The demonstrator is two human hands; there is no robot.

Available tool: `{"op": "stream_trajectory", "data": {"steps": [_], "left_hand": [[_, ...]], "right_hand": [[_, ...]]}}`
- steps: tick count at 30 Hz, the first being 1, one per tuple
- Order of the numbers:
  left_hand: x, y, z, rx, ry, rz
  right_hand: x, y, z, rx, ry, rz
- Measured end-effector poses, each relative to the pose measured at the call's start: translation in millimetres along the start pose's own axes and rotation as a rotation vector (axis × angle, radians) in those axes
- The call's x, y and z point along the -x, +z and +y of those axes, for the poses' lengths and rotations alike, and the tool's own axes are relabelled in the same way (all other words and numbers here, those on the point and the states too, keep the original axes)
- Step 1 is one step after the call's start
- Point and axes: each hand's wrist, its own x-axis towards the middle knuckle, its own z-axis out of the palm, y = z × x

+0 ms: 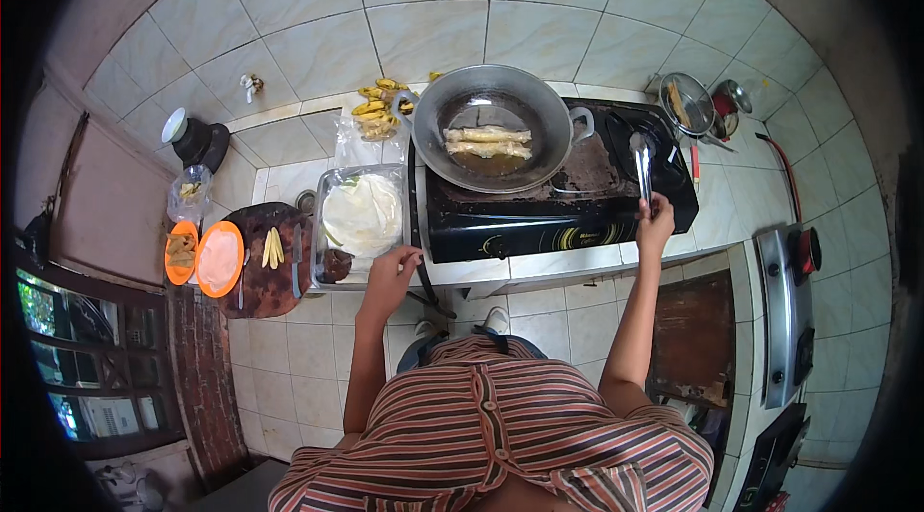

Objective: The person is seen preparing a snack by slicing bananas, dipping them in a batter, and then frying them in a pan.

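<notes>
My right hand grips the handle end of metal tongs, whose far end is over the right side of the black gas stove. My left hand is held near the front right corner of a clear tray, and I see nothing in it. Round white wrapper sheets lie stacked in that tray, with a dark brown lump in its front corner. A large metal wok sits on the stove's left side. Two rolled pieces lie side by side in oil inside it.
A dark round board holds banana slices and a knife. Left of them are two orange plates. Bananas lie behind the tray. A strainer stands behind the stove's right end. A steel stove is at far right.
</notes>
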Motion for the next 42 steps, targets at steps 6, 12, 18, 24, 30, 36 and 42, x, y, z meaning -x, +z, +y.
{"op": "stream_trajectory", "data": {"steps": [6, 12, 18, 24, 30, 36, 42], "left_hand": [[4.9, -13.8, -19.7, -0.003, 0.000, -0.033], [4.5, -15.0, -23.5, 0.005, 0.033, -0.079], [18.2, -26.9, -37.8, 0.050, 0.003, -0.037], [36.4, -46.5, -71.3, 0.047, -0.001, 0.017], [38.8, -55.0, -75.2, 0.049, -0.031, 0.060], [30.5, -49.1, -71.5, -0.016, -0.006, 0.056], [28.0, -44.7, -73.4, -0.026, -0.008, 0.040]], "right_hand": [[-5.1, -16.2, -161.7, 0.261, -0.554, -0.203], [-31.4, 67.1, -186.3, 0.861, -1.068, -0.202], [-38.8, 116.7, -188.8, 1.002, -1.137, -0.331], [-37.5, 133.2, -197.7, 1.063, -1.100, -0.410], [-51.9, 135.6, -210.3, 1.050, -1.034, -0.389], [-56.4, 146.9, -199.0, 1.094, -1.061, -0.481], [-55.9, 151.9, -188.6, 1.070, -1.024, -0.487]]}}
